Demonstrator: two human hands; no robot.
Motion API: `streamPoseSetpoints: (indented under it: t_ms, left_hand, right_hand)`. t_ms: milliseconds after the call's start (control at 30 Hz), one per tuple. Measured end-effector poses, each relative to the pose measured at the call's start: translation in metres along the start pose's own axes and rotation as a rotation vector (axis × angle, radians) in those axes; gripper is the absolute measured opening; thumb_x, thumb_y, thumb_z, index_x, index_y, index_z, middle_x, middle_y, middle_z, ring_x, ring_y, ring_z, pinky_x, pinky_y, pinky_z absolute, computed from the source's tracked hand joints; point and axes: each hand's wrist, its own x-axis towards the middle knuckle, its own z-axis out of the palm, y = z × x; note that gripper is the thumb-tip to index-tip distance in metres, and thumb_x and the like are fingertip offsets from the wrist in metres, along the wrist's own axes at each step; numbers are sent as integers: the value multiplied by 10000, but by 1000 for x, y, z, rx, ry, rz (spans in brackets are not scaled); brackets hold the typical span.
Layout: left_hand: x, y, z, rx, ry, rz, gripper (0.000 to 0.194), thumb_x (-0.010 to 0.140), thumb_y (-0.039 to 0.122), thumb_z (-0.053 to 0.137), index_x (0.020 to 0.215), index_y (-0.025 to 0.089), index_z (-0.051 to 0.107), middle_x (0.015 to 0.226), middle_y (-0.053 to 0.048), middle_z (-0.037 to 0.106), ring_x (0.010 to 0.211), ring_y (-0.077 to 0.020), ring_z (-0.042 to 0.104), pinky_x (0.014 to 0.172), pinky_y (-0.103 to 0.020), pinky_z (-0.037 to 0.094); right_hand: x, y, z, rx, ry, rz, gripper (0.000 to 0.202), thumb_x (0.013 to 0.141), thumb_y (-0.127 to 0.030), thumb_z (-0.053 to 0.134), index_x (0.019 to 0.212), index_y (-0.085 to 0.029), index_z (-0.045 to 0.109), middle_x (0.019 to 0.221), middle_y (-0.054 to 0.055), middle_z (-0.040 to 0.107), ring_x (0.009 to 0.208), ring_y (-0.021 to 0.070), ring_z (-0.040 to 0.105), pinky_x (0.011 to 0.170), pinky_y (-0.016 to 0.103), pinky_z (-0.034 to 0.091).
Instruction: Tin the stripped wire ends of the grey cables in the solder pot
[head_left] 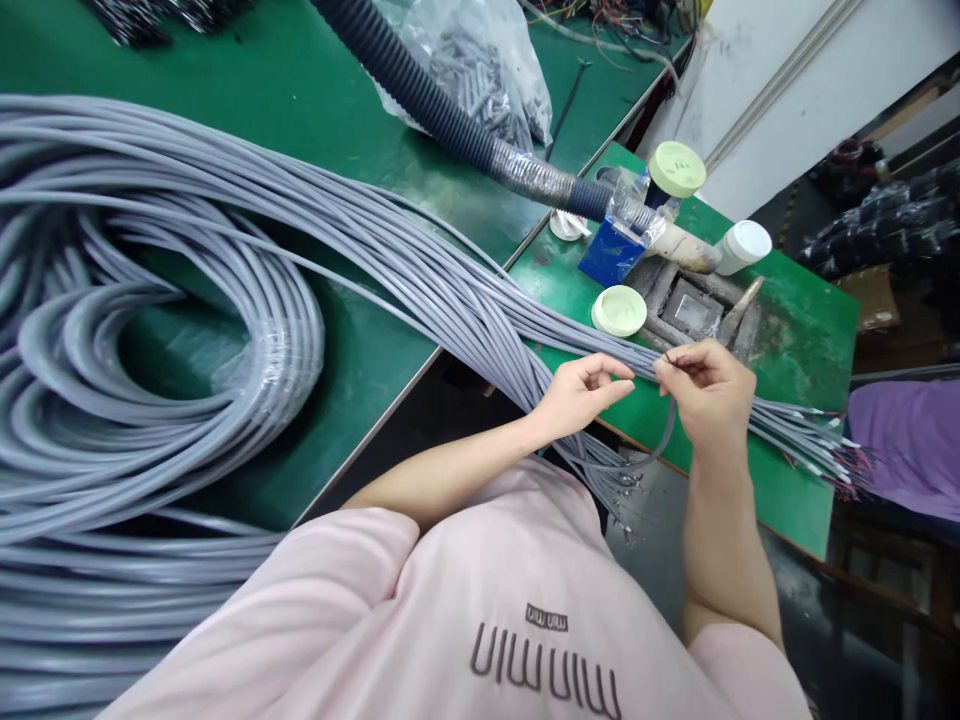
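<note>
My right hand [705, 392] pinches the end of a grey cable [666, 432], with a thin dark wire tip showing at the fingertips. From there the cable curves down and back to the left. A short gap to the left, my left hand [589, 393] is held with thumb and forefinger slightly apart and nothing visible between them. Behind both hands a thick bundle of grey cables [420, 270] runs across the tables. Its stripped ends [810, 440] spread out at the right, showing thin coloured wires. More cable ends [619, 480] hang over the front edge.
A large coil of grey cable [285, 370] lies at the left. Beyond my hands stand a solder pot [694, 305], a blue box [611, 250], a pale green lid [619, 310] and a white cup [744, 245]. A black hose [420, 80] crosses above. Another person's purple sleeve [907, 440] shows at right.
</note>
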Motion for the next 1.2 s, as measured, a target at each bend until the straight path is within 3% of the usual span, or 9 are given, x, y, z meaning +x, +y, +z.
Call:
streamPoseSetpoints:
  t_ms: [167,300,633,867,1033,1200]
  left_hand:
    - [11,-7,-24,514,78,372,224,865,357,589,876,158,693,603,12,561,573,-93,480,598,-224,375]
    - [15,-15,-29,703,14,505,224,905,321,527,915,166,689,648,-9,609,628,-117,541,656,-239,411]
    - [15,-21,-28,914,-64,599,240,932,311,466,945,185,670,788,-30,697,710,-137,605,687,-273,417]
    - [14,-22,-28,936,-88,588,239,938,313,457,953,198,666,821,-33,707,749,-142,624,699,-285,410]
    - [14,-23,-29,929,-76,628,229,939,309,462,939,197,662,781,-25,696,726,-138,615,674,-283,391]
    - [14,-23,-29,927,-81,622,232,936,311,465,937,199,668,757,-31,684,717,-139,610,666,-280,389]
  right_hand:
    - [53,3,-1,-371,-49,-114,99,691,-204,682,654,-200,590,625,-24,607,560,122,534,552,267,412]
    - [85,17,11,-533,-126,-90,60,665,-193,619,644,-194,563,591,-21,588,539,122,512,539,263,370]
    - [109,35,34,-808,-304,-51,39,611,-189,566,647,-201,576,619,0,606,592,154,519,563,273,330]
    - [111,35,38,-853,-326,-59,51,604,-196,575,654,-201,584,626,3,606,606,163,527,573,277,341]
    - [114,32,6,-753,-215,-50,42,631,-197,604,664,-194,578,602,-11,585,569,139,502,559,276,344]
    - [122,68,-55,-676,36,10,115,603,-205,650,636,-187,542,590,-27,534,538,111,451,522,266,333]
